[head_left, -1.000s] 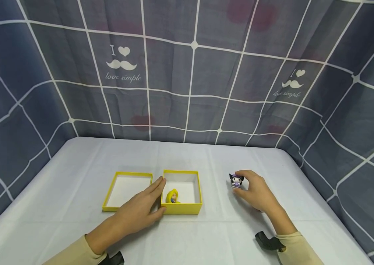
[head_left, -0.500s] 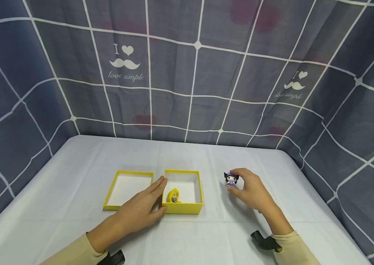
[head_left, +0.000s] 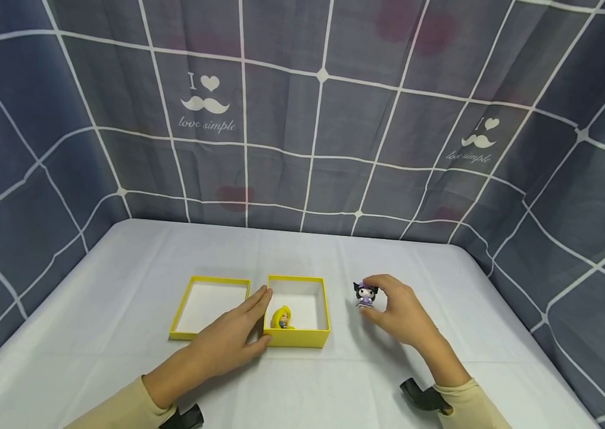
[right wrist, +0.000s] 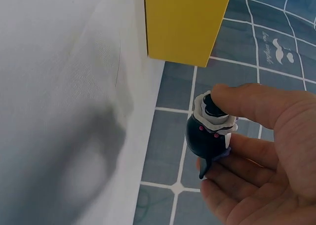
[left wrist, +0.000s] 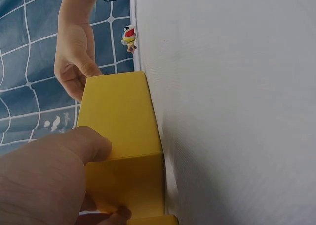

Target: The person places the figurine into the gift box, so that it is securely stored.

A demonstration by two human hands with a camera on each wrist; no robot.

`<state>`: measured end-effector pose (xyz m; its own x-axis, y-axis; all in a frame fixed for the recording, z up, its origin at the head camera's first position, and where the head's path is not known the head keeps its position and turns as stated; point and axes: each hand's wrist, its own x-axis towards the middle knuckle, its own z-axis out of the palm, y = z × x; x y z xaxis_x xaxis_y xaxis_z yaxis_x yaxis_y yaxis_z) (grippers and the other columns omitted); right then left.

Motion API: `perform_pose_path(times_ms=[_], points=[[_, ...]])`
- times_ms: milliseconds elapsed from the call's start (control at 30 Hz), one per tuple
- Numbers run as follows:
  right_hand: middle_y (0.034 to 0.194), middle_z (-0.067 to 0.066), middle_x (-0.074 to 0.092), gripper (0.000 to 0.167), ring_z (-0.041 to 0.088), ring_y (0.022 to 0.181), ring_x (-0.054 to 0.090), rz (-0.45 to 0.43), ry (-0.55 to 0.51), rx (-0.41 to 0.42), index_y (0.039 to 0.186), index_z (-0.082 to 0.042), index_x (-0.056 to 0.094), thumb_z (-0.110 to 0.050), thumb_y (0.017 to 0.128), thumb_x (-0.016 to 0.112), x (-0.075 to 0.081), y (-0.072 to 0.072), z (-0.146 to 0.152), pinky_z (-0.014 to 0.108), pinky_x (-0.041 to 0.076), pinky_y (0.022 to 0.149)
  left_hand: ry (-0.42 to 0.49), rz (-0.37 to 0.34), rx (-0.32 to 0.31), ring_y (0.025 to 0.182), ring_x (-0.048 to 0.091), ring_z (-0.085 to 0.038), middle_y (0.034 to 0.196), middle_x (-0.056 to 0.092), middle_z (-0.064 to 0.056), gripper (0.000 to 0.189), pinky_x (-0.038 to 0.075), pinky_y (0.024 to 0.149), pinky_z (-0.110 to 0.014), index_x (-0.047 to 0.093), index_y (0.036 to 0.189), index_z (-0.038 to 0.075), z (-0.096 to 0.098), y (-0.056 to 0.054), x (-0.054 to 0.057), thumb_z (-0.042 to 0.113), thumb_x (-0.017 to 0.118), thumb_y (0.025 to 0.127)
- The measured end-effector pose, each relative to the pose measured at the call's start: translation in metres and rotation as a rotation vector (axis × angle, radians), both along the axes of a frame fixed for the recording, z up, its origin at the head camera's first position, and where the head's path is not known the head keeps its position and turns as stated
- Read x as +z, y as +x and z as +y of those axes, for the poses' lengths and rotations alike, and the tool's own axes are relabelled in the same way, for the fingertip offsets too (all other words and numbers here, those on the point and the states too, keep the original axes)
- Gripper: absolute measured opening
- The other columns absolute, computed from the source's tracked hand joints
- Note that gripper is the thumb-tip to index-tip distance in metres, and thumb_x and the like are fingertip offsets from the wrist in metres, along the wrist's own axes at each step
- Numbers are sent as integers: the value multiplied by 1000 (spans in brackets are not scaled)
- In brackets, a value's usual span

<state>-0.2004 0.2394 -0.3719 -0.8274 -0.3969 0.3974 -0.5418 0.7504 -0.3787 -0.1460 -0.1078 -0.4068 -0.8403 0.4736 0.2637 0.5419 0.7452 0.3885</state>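
While the left hand (head_left: 231, 338) braces the yellow box (head_left: 297, 338), its fingers extended along the left wall and its thumb at the near left corner, the right hand (head_left: 401, 310) grips the black-and-purple figurine (head_left: 365, 295) between thumb and fingers. Position: right of the box, apart from it, and above the white cloth (head_left: 313, 387). Orientation: upright, long axis near vertical, face toward the person — forefinger at the head, thumb at the base. In the right wrist view, the same axis runs from the thumb down toward the other fingers.

The box is open side up. Inside, at its near left corner, sits a yellow-haired figurine (head_left: 281, 319), face turned to the right. The lid (head_left: 208, 302) lies left of the box, hollow side up, partly covered by the left hand. Past the box, the left wrist view shows a small red, white and yellow figure (left wrist: 129, 37).
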Motion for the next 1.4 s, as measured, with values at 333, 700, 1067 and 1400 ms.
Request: perform_pose_path(times_ms=[333,700,1067,1400], points=[[115,4,65,51,23,110,60,7,-3,37,119,-3,65,-14,73,85,2,4,-11,44,48,94,2,-3,8,134,40,-26,158,24,-14,79,42,103,-41,30,152,2,0,1,0,37,66,91],[118,1,64,51,20,112,59,23,12,59,120,-5,65,-19,74,84,7,3,-24,41,48,96,4,13,4,135,40,-26,157,27,-17,79,41,104,-41,31,151,0,0,1,0,36,66,91],[118,0,64,52,18,112,59,34,-9,89,120,-6,65,-19,75,85,14,7,-36,40,48,95,6,2,0,135,40,-26,157,26,-16,79,42,104,-41,31,151,0,-1,2,0,35,67,91],[120,-1,63,52,16,113,58,9,-18,110,121,-6,66,-18,74,85,20,9,-48,39,49,95,2,-2,2,134,41,-26,157,26,-16,78,42,103,-41,30,152,1,0,2,1,36,66,91]])
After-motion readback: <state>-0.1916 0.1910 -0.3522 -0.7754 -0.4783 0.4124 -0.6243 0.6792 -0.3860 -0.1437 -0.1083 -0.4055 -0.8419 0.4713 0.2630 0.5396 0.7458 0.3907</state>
